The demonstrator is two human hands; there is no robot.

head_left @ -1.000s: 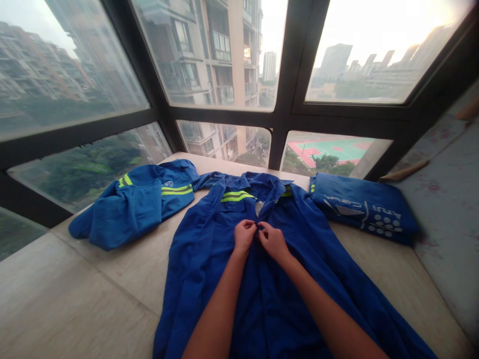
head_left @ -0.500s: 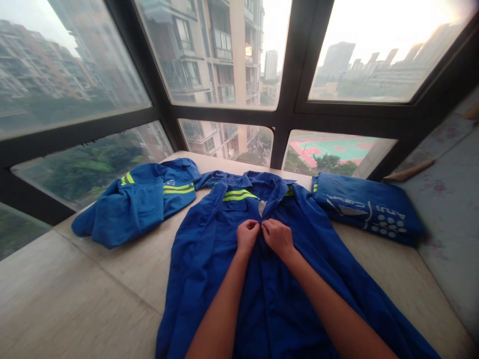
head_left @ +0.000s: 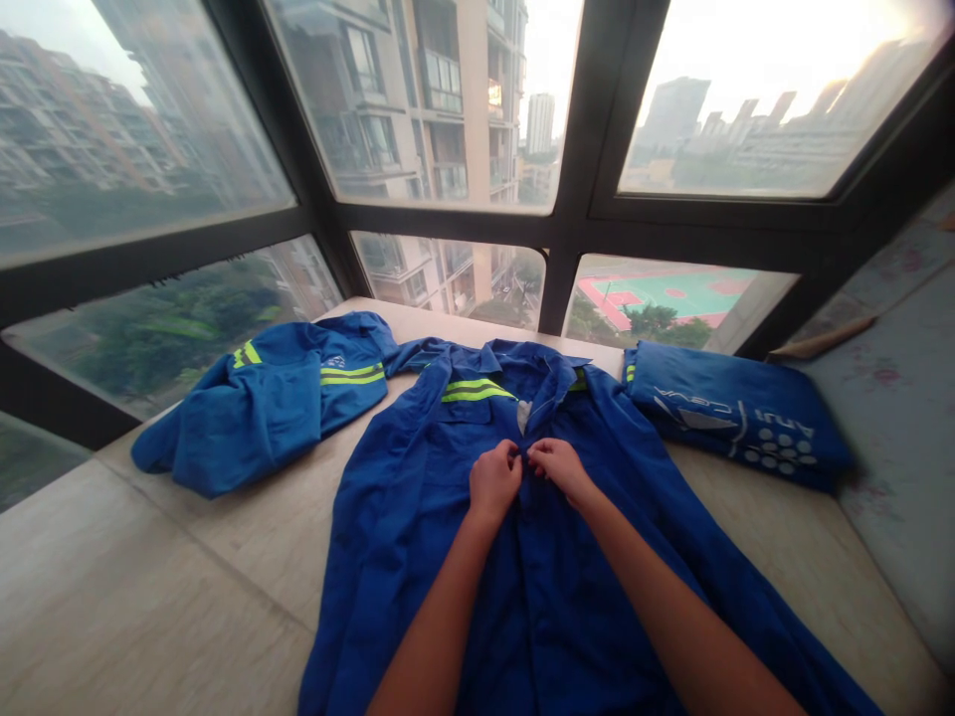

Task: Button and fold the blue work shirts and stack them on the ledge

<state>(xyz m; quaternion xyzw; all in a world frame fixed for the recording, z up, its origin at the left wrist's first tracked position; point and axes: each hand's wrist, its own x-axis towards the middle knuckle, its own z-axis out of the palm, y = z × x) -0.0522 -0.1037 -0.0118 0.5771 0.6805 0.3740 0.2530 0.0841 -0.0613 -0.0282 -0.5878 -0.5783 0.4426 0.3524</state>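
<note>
A blue work jacket [head_left: 448, 517] with yellow-green reflective stripes lies spread front up, its collar toward the window. My left hand [head_left: 495, 479] is closed at the upper part of the front opening, fingers curled on the jacket's edge. Just to its right, my right hand [head_left: 558, 465] pinches at the same opening, a small gap between the two hands. Whatever lies between the fingertips is too small to make out. A whitish label shows inside the neck above my hands.
A folded blue garment [head_left: 284, 398] with similar stripes lies on the left of the pale sill [head_left: 186, 597]. To the right is another folded blue garment [head_left: 746, 413] with white print. Dark window frames [head_left: 448, 221] stand behind, a patterned wall [head_left: 902, 477] at right.
My left hand has turned slightly and its fingers have curled in more. My right fingers have drawn a little to the right. The jacket lies about the same, and the view has shifted slightly.
</note>
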